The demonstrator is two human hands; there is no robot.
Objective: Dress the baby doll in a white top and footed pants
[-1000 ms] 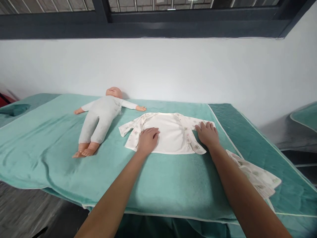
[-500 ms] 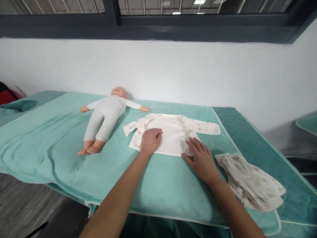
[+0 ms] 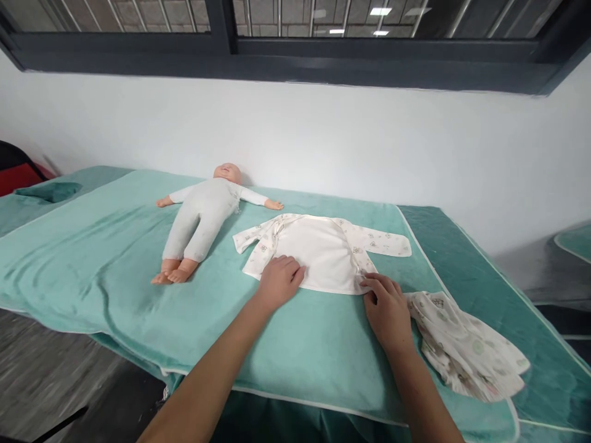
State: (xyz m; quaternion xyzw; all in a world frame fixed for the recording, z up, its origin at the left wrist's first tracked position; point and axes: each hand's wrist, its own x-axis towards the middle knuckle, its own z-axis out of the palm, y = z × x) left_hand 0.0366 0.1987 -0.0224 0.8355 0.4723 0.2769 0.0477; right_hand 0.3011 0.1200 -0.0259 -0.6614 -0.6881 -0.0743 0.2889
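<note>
A small white baby shirt point(image 3: 318, 255) with patterned sleeves lies spread open on the bed, its right sleeve stretched out and its left one bent. My left hand point(image 3: 281, 282) rests on the shirt's lower left part, fingers lying loosely on the cloth. At the lower right corner my right hand point(image 3: 386, 307) pinches the hem of the front flap between thumb and fingers. To the left of the shirt a baby doll point(image 3: 205, 206) in a white body suit lies on its back with arms spread.
Folded patterned baby clothes point(image 3: 471, 347) lie right of my right forearm. A green blanket point(image 3: 129, 246) covers the bed, its front edge hanging close to me. A white wall point(image 3: 323, 141) rises behind, under a dark window frame point(image 3: 295, 58). Something red and black point(image 3: 21, 172) stands far left.
My right hand has gone from lying flat with spread fingers to pinching the shirt's lower right corner. My left hand has slid slightly toward me. The view has shifted a little.
</note>
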